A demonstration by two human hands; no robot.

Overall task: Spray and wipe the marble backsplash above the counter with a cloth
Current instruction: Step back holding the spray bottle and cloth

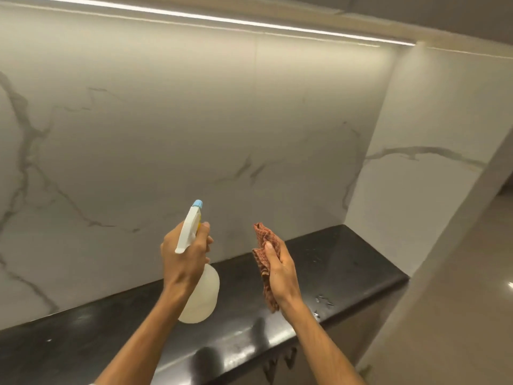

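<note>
Marble backsplash (166,120) | left hand (186,257) grips spray bottle (204,295), neck hidden | right hand (280,270) clutches cloth (263,237)

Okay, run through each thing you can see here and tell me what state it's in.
spray bottle, held up off the counter, nozzle toward the backsplash.
left hand, gripping the spray bottle's neck.
cloth, bunched up, off the wall.
right hand, gripping the cloth.
backsplash, not touched by the cloth.
counter, a few droplets near its right front edge.
light strip, on.
</note>
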